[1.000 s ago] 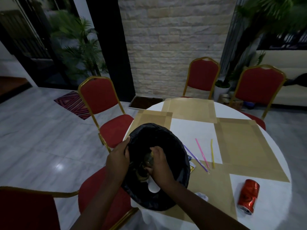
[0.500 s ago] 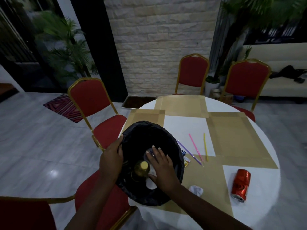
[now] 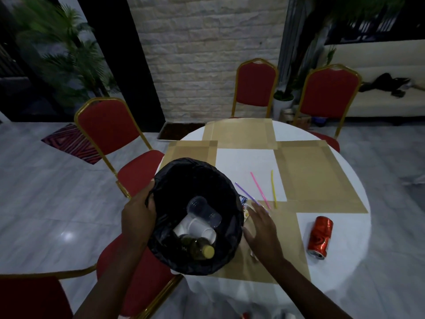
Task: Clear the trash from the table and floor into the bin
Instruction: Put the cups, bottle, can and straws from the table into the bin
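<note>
Our left hand clamps its grip on the bin rim at nine o'clock; our right hand hovers, grip apart, over the table.

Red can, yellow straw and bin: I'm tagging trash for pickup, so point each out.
red can point(image 3: 320, 236), head view, middle of its dented side.
yellow straw point(image 3: 273, 189), head view, midway along its length.
bin point(image 3: 230, 180), head view, far right rim of the black liner.

A single head-worn wide-angle view looks forward and steeply down, close over the round counter at lower right of the frame, brick wall far behind.
</note>
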`<state>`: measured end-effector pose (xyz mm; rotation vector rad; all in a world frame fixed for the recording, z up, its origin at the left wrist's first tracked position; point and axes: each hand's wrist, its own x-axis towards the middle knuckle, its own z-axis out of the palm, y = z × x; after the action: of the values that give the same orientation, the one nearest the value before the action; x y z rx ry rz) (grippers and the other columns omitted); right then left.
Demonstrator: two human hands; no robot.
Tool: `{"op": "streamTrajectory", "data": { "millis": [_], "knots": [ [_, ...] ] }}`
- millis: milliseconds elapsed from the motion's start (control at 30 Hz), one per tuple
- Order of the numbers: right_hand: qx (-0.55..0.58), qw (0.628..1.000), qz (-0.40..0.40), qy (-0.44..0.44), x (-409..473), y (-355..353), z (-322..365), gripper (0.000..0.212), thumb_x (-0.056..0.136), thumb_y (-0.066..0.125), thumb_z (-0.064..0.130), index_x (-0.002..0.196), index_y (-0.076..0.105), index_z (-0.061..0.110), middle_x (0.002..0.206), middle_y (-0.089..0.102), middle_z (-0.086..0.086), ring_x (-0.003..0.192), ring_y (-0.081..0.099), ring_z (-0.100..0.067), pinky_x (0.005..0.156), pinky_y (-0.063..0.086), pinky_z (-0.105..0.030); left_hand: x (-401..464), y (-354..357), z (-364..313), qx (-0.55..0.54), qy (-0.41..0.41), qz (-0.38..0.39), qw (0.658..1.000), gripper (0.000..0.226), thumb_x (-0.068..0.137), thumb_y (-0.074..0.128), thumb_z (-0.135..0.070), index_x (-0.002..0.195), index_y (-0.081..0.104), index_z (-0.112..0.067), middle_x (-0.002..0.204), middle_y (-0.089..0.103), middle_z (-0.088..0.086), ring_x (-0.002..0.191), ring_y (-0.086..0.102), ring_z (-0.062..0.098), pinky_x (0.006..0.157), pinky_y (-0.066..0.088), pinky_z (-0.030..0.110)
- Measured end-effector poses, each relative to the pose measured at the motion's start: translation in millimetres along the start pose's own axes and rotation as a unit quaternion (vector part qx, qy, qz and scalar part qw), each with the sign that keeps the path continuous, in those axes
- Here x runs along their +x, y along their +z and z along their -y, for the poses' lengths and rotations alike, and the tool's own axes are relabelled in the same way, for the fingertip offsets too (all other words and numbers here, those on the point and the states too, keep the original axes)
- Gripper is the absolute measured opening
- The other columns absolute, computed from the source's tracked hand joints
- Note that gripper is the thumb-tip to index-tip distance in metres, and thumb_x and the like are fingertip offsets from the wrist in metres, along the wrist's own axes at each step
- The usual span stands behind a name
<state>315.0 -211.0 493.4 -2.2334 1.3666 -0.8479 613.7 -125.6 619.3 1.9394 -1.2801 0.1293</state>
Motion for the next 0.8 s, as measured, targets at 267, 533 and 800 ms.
{"op": "streamTrajectory", "data": {
  "millis": [267, 533, 800],
  "knots": [
    [-0.094, 0.984, 0.123, 0.088, -46, 21, -70, 0.077, 0.071, 0.079, 0.032, 0.139, 0.043, 0.021, 0.148, 0.038, -0.009, 0.135, 0.033, -0.037, 0.101, 0.034, -0.058, 3, 2, -5, 0.019, -0.006, 0.014, 1.0, 0.043, 0.09, 0.056, 0.0, 0.129, 0.058, -0.016, 0.093, 0.07, 0.015, 0.071, 0.062, 0.026, 0.068, 0.048, 0.029],
    [-0.138, 0.958, 0.242, 0.063, -62, 54, -98, 0.079, 0.068, 0.076, 0.046, 0.138, 0.042, 0.032, 0.15, 0.032, -0.013, 0.132, 0.033, -0.045, 0.09, 0.043, -0.061, 2, 2, -7, 0.03, -0.001, 0.02, 0.999, 0.042, 0.091, 0.055, 0.0, 0.13, 0.057, -0.014, 0.094, 0.07, 0.014, 0.068, 0.06, 0.021, 0.065, 0.045, 0.028],
    [-0.05, 0.98, 0.178, 0.079, -67, 45, -82, 0.03, 0.091, 0.06, 0.024, 0.121, 0.062, 0.021, 0.138, 0.049, -0.016, 0.123, 0.048, -0.022, 0.098, 0.041, -0.029, 5, 4, -9, 0.032, -0.003, 0.022, 0.999, 0.042, 0.09, 0.056, 0.001, 0.129, 0.058, -0.015, 0.091, 0.07, 0.014, 0.066, 0.06, 0.022, 0.063, 0.044, 0.027]
  ]
}}
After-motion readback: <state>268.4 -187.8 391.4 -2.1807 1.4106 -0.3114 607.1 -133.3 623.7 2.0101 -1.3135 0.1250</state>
